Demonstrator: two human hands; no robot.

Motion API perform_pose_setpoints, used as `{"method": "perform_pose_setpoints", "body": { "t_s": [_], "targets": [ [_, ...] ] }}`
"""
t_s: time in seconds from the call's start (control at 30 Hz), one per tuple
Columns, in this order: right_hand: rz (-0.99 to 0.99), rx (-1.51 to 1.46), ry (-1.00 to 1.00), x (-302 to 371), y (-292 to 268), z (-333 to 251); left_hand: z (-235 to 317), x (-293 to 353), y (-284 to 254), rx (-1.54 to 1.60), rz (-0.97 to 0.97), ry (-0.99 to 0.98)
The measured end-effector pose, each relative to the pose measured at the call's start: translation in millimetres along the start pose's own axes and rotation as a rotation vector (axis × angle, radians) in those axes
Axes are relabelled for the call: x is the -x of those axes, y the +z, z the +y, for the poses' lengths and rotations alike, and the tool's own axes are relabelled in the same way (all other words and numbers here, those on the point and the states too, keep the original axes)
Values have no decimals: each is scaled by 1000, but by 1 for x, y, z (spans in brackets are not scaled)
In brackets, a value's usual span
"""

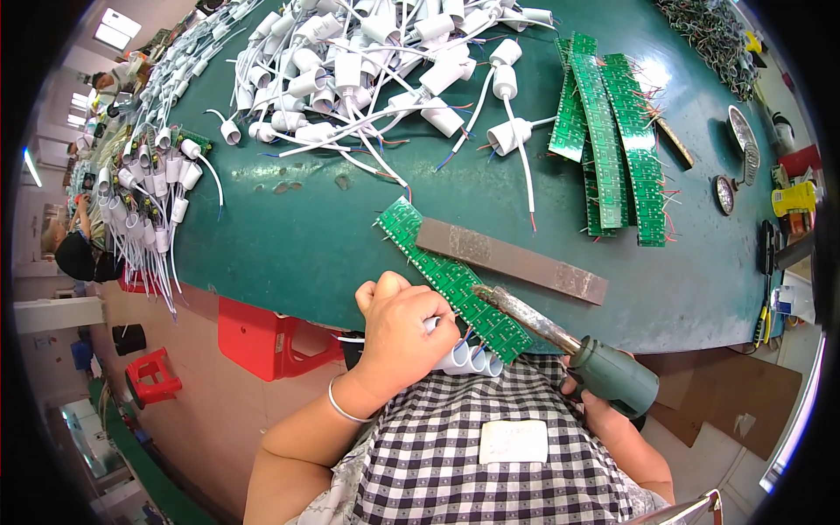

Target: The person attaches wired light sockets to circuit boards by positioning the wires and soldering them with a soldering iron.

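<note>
My right hand (606, 413) grips the dark green handle of a large soldering iron (618, 378). The iron's metal tip rests at the green circuit board strip (455, 282), which lies aslant at the table's near edge. My left hand (401, 328) is closed beside the strip, with a white cylindrical socket (430, 325) partly showing between its fingers. Several more white sockets (477, 360) sit in a row under the strip's near end, against the checked apron. Across the strip's far part lies a long brown bar (516, 261).
White sockets with cables (350, 70) are heaped at the far side, with another bunch (144, 188) at the left. More green board strips (604, 131) lie at the right, near a metal stand with a coil (746, 149). Red stools (271, 337) stand below the table's left edge.
</note>
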State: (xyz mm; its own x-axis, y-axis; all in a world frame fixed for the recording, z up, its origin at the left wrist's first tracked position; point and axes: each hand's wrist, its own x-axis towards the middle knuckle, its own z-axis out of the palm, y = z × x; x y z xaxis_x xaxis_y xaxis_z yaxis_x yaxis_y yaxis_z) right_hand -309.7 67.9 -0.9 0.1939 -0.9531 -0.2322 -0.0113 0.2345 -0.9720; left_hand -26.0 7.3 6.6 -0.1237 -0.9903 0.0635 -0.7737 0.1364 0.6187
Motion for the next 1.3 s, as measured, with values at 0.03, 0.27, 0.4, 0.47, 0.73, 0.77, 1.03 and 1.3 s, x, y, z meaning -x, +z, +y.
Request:
{"method": "perform_pose_setpoints", "body": {
  "t_s": [0.03, 0.27, 0.4, 0.47, 0.73, 0.77, 1.03, 1.3],
  "targets": [
    [16, -10, -18, 0, 1, 0, 0, 1, 0, 1, 4, 5],
    [150, -148, -31, 0, 0, 7, 9, 13, 2, 36, -5, 31],
    [267, -155, -108, -4, 10, 1, 7, -1, -31, 14, -215, 80],
    [238, -167, -98, -2, 3, 7, -1, -16, -58, -46, -74, 99],
    [220, -220, -118, -6, 6, -5, -100, -119, -91, -346, 524, 208],
    [227, -218, -120, -7, 6, -5, -98, -127, -87, -400, 520, 243],
    [310, -239, -109, -4, 9, 0, -77, -148, -96, -52, 460, 173],
    [275, -219, -74, -8, 3, 1, -118, -39, -125, -410, 32, 549]
  ]
}}
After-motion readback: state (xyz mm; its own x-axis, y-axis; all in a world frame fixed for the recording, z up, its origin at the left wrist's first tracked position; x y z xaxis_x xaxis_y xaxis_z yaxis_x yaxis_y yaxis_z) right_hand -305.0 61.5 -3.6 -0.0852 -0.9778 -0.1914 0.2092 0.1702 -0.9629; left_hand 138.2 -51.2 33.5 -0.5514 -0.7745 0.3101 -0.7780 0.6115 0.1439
